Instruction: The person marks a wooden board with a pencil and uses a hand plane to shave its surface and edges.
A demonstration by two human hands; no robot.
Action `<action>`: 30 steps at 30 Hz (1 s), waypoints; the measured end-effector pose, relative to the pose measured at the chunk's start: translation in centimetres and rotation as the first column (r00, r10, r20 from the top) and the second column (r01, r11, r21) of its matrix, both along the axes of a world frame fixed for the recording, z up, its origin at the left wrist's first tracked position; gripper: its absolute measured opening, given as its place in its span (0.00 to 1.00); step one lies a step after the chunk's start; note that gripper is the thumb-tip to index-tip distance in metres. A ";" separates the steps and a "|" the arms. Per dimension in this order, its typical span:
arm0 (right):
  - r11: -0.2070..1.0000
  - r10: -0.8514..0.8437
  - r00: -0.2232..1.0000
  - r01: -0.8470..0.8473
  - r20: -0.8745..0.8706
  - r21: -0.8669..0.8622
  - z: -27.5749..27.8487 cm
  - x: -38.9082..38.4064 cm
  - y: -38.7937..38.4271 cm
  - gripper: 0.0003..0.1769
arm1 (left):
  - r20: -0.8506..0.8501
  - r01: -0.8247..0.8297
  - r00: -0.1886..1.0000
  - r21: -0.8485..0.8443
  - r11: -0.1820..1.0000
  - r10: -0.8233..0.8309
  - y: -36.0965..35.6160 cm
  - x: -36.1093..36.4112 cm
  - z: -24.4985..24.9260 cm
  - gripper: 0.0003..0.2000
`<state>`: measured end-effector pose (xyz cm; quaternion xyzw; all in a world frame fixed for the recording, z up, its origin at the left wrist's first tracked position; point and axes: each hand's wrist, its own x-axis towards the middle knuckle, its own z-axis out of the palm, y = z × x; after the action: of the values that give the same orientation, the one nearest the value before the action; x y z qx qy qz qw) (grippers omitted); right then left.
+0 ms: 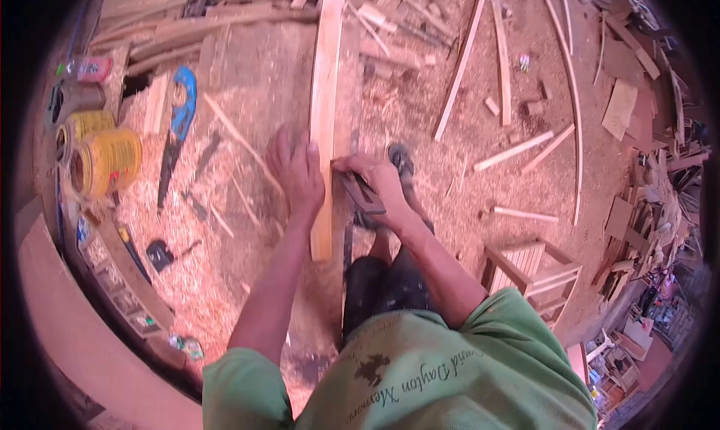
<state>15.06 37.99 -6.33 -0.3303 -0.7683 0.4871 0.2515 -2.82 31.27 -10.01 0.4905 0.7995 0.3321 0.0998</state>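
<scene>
A long pale wooden plank lies lengthwise on the workbench in front of me. My left hand rests palm down along the plank's left side, its fingers stretched out and its thumb against the edge. At the plank's right edge is my right hand, closed, thumb and forefinger pinched together at the wood. It holds a dark tool with two narrow bars, partly hidden by the palm; I cannot make out its exact kind. Any small item between the pinched fingertips is too small to tell.
A blue-handled handsaw lies left on wood shavings, near yellow containers and a black tape-like tool. Loose wooden strips litter the floor at right. A slatted wooden frame stands beside my right arm.
</scene>
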 end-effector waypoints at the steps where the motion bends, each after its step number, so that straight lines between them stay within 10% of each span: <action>1: 1.000 0.004 1.000 -0.004 -0.021 0.015 0.1 0.3 -1.1 0.15 | -0.019 -0.005 1.000 -0.013 1.000 0.005 -0.1 0.0 -0.2 0.25; 13: 0.942 0.099 0.994 -0.081 0.038 -0.327 1.7 5.4 -16.0 0.22 | -0.103 -0.034 0.994 -0.055 0.998 0.028 0.1 0.0 -1.1 0.25; 17: 0.817 0.486 0.874 -0.448 0.013 -0.363 1.0 8.1 -22.0 0.19 | -0.132 -0.031 0.991 -0.078 0.996 0.020 0.2 0.3 -0.7 0.25; 23: 0.964 -0.184 0.983 0.183 0.013 -0.191 -0.4 4.5 -3.9 0.17 | -0.179 -0.011 0.984 -0.078 0.997 -0.003 0.2 0.4 0.1 0.23; 30: 0.940 -0.307 0.946 0.319 -0.107 0.124 -1.6 -5.3 12.8 0.16 | -0.272 -0.067 0.962 -0.182 0.981 0.015 0.5 1.2 0.9 0.22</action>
<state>9.74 50.81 -7.90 -0.4085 -0.7266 0.3998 0.3813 -1.63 31.79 -9.12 0.5027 0.8435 0.1869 0.0296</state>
